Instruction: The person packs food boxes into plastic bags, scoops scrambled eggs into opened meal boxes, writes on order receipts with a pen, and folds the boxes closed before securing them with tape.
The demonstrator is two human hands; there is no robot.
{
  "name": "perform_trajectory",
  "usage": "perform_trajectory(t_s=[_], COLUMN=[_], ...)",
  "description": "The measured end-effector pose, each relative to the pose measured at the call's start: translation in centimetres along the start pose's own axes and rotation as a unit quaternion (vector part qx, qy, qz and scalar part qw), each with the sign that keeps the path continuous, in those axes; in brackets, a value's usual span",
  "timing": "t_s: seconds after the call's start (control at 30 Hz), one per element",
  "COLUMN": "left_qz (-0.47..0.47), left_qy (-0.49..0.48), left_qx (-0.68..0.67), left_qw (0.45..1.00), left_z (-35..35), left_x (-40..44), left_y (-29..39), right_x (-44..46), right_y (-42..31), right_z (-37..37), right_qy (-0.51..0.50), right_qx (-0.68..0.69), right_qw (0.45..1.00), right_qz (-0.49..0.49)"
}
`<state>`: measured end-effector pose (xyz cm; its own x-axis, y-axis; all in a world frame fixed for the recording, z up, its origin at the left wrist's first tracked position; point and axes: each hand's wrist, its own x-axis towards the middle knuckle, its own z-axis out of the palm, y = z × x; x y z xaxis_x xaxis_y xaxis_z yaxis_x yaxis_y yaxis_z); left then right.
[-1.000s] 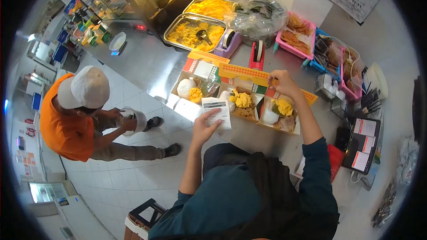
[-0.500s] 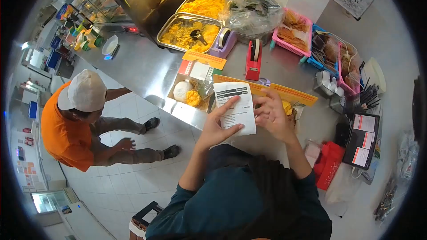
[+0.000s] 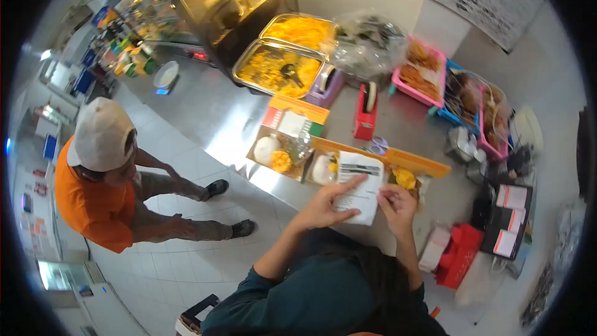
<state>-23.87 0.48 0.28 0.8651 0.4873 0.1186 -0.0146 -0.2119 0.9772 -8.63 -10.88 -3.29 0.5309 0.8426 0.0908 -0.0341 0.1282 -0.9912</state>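
Note:
A printed white paper slip (image 3: pixel 367 202) is in my left hand (image 3: pixel 323 206), with the thumb and a finger lying across its front. My right hand (image 3: pixel 398 208) pinches the slip's right edge between thumb and fingers. Just beyond the slip, open food boxes stand side by side on the steel counter. The left box (image 3: pixel 254 153) holds a white rice mound (image 3: pixel 267 148) and yellow food (image 3: pixel 281 161). Behind the slip, a middle box is partly hidden, with white rice (image 3: pixel 323 169) showing. Yellow food (image 3: pixel 404 178) shows in the right box, near my right hand.
Metal trays of yellow food (image 3: pixel 277 68) sit at the back, near a red tape dispenser (image 3: pixel 365 112) and scissors (image 3: pixel 377 145). Pink (image 3: pixel 440 87) and blue baskets (image 3: pixel 457 118) line the back right. A tablet (image 3: pixel 513 221) stands right. A person in an orange shirt (image 3: pixel 90 193) is at left.
My right hand has closed from loosely spread fingers onto the slip's right edge. The whole view has shifted, and the person at left has turned their head and lowered the far arm.

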Motion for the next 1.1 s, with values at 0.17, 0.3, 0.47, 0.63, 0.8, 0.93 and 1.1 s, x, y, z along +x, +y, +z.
perform_trajectory(t_s=[0.17, 0.3, 0.47, 0.63, 0.8, 0.93, 1.1], left_qz=[0.007, 0.017, 0.037, 0.069, 0.035, 0.054, -0.030], left_qy=[0.002, 0.006, 0.000, -0.100, -0.177, -0.226, 0.034], left_qx=[-0.043, -0.047, -0.041, -0.055, -0.112, -0.036, 0.181], left_qw=[0.999, 0.999, 0.998, 0.991, 0.977, 0.972, 0.982], left_z=[-0.1, -0.5, 0.3, 2.8, 5.3, 6.3, 0.9], left_x=[0.2, 0.4, 1.5, 2.5, 2.3, 2.2, 2.2], left_y=[-0.2, -0.4, 0.5, 1.4, 1.4, 0.9, -2.8], right_x=[-0.4, -1.3, -1.6, -1.5, -3.1, -4.3, -5.3], right_y=[-1.7, -3.8, -5.7, -4.3, -2.6, -3.9, -0.2], right_z=[-3.4, -7.2, -5.7, -2.5, -6.2, -8.5, -15.7], right_qy=[0.017, -0.007, -0.093, -0.153, -0.135, -0.097, 0.126], right_qx=[0.022, -0.005, -0.022, 0.004, -0.006, -0.009, -0.182], right_qw=[0.999, 0.999, 0.991, 0.988, 0.983, 0.991, 0.974], right_qz=[0.015, -0.047, -0.094, 0.035, 0.122, 0.095, 0.039])
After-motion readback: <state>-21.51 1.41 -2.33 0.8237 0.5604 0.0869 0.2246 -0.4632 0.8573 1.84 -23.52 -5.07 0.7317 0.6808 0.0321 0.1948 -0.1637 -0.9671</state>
